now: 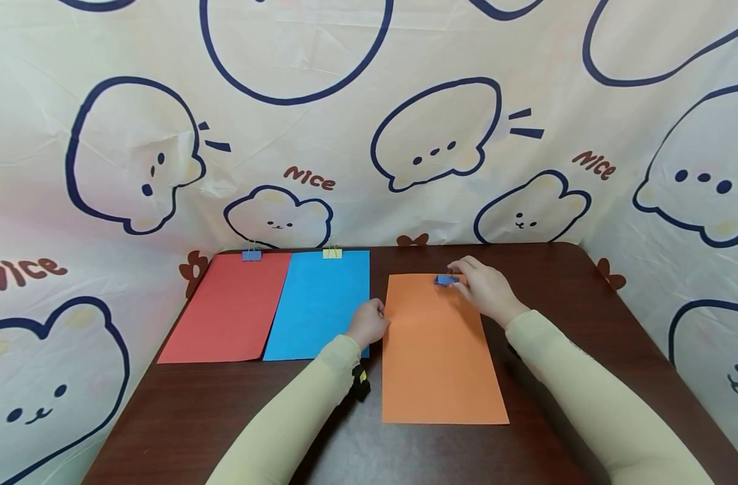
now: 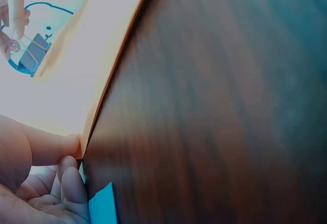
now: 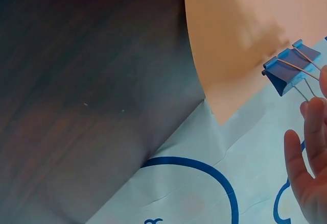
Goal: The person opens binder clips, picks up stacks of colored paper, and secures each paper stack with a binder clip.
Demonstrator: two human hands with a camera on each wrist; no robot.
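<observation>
Orange paper (image 1: 438,357) lies lengthwise in front of me, right of the blue sheets. My left hand (image 1: 367,323) pinches its left edge between thumb and fingers, as the left wrist view shows at the paper's edge (image 2: 88,132). At the top edge, my right hand (image 1: 489,289) holds a blue binder clip (image 1: 446,279) by its wire handles. In the right wrist view the mouth of this clip (image 3: 291,68) sits at the orange paper's edge, and the right hand's fingers (image 3: 314,127) are at the wires. Part of that hand is out of frame there.
Red paper (image 1: 229,306) with a blue clip (image 1: 251,256) on top lies at the left. Beside it is blue paper (image 1: 320,310) with a yellow clip (image 1: 332,254). The brown table (image 1: 551,269) meets a cartoon-printed cloth (image 1: 357,148) behind and at both sides.
</observation>
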